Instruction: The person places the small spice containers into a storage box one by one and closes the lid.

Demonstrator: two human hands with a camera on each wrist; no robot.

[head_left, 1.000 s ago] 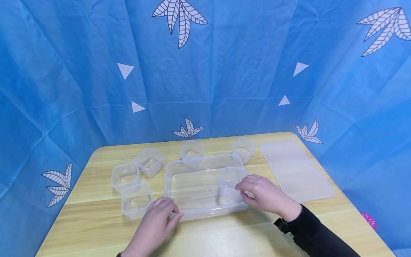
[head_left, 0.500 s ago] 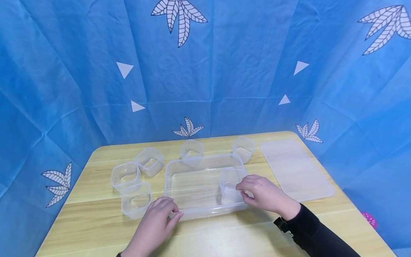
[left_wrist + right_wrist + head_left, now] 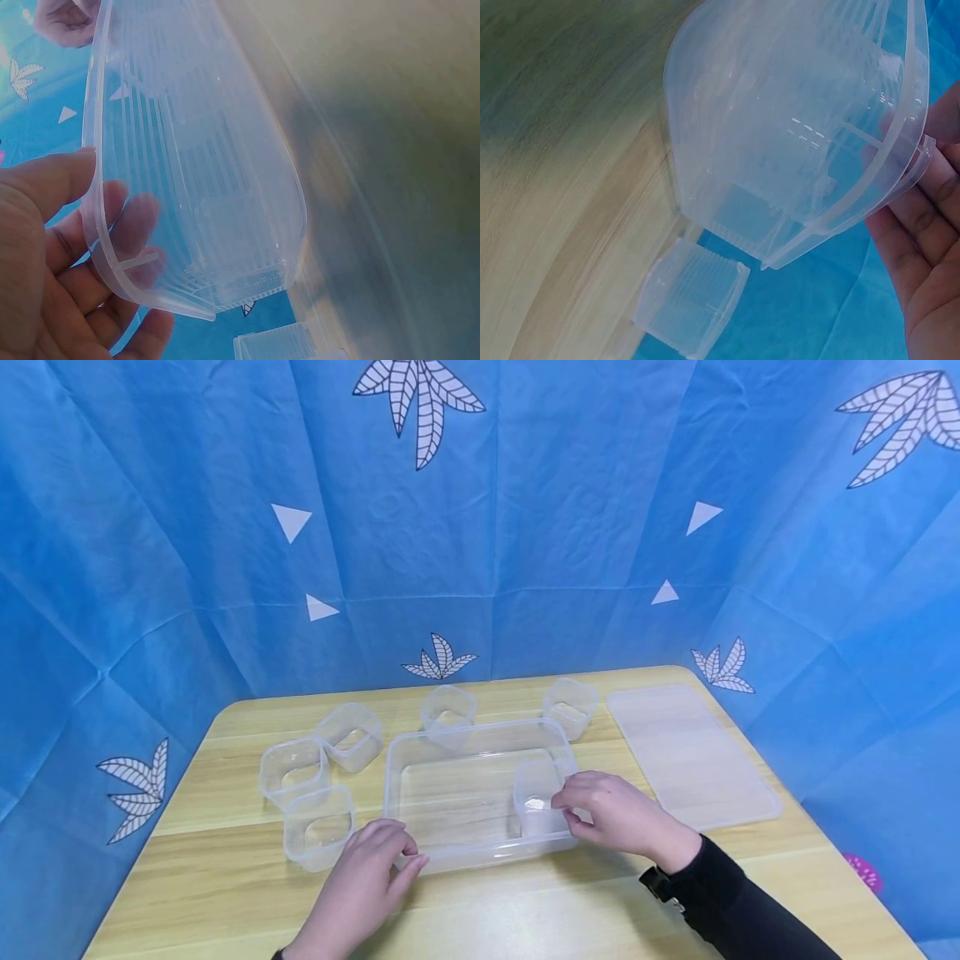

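A large clear plastic storage box, rectangular and without a lid, stands near the middle of the table. My left hand grips its front left corner; in the left wrist view the thumb lies at the rim with the fingers curled on the other side. Inside the box, at the right end, is a small clear plastic cup with rounded corners. My right hand reaches over the box's right side and pinches the cup's rim, thumb and fingers on either side.
Left of the box three small cups stand close together, among them a front one. Behind it are another cup and a further cup. A flat translucent lid lies right. Blue cloth hangs beyond the table edge.
The small cup in my right hand has sunk slightly lower inside the large box. Both hands have stayed almost in place.
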